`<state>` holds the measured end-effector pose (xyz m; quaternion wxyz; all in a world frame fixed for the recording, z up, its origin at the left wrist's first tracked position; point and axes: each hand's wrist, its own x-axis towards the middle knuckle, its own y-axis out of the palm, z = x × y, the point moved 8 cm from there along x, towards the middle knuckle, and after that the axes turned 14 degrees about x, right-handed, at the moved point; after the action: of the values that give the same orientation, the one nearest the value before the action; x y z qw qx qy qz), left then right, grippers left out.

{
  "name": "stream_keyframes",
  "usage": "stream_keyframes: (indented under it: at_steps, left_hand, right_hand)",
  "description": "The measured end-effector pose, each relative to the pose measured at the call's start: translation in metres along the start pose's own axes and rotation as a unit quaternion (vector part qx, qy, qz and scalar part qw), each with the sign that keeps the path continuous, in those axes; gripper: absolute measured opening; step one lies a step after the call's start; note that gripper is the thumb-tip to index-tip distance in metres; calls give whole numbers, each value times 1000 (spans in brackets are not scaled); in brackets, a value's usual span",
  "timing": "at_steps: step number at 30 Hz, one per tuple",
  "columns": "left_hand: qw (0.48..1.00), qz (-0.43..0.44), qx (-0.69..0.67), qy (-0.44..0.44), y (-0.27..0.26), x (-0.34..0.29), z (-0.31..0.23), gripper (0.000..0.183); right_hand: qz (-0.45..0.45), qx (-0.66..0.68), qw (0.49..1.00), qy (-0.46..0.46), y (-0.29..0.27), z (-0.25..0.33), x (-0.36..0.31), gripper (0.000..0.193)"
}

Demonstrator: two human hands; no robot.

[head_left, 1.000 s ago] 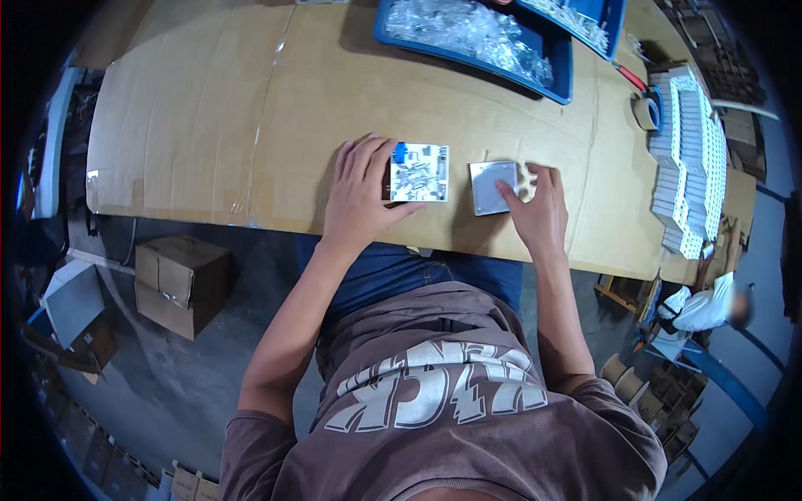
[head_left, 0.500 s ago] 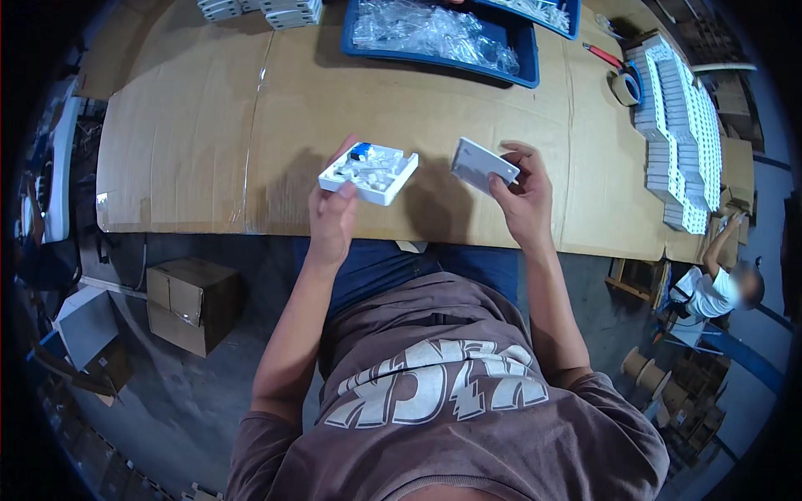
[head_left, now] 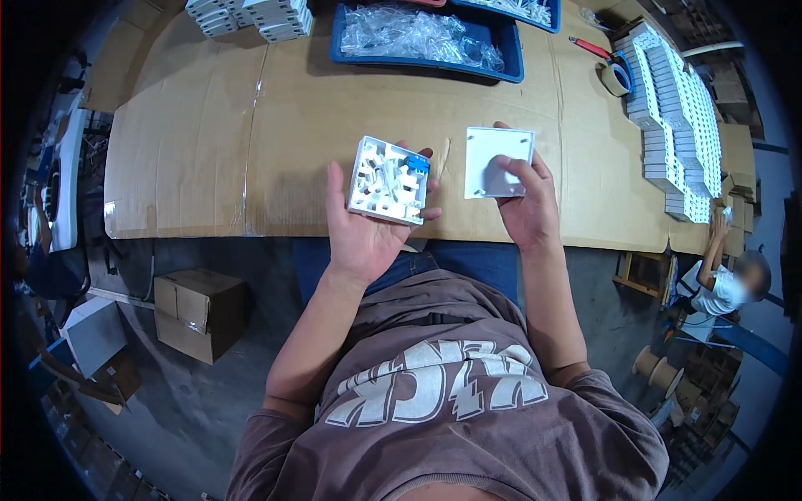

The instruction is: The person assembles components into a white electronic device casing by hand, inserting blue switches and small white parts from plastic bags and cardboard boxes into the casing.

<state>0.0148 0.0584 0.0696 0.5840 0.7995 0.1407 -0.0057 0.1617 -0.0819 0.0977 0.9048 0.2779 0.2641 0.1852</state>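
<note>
A square white plastic box (head_left: 361, 203) lies open side up on the palm of my left hand (head_left: 363, 238), its fingers curled round the far side. White parts, clear pieces and a small blue block (head_left: 418, 164) sit inside it. Over the table's near edge, my right hand (head_left: 533, 204) pinches a flat square white lid (head_left: 484, 154) with thumb on its face and fingers behind. Small pegs show near the lid's corners. Box and lid are apart, with a gap of bare cardboard between them.
A blue bin (head_left: 511, 71) of clear plastic pieces stands at the far side, beside another blue bin (head_left: 551, 25). Stacked white boxes (head_left: 677, 125) line the right, near a tape roll (head_left: 616, 79) and a red-handled tool (head_left: 589, 48). Another person (head_left: 714, 288) works at far right.
My left hand has turned the box and now carries it on the palm, slightly further right. My right hand has rotated the lid so its pegged face shows squarely.
</note>
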Motion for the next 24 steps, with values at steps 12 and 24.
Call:
stream_keyframes:
  at_steps: [12, 24]
  left_hand:
    - [979, -56, 195, -38, 6, -18, 4, 59]
    - [970, -83, 225, -23, 3, -20, 5, 53]
  right_hand:
    - [-24, -7, 999, -24, -16, -2, 0, 38]
    - [72, 36, 996, 24, -3, -5, 0, 58]
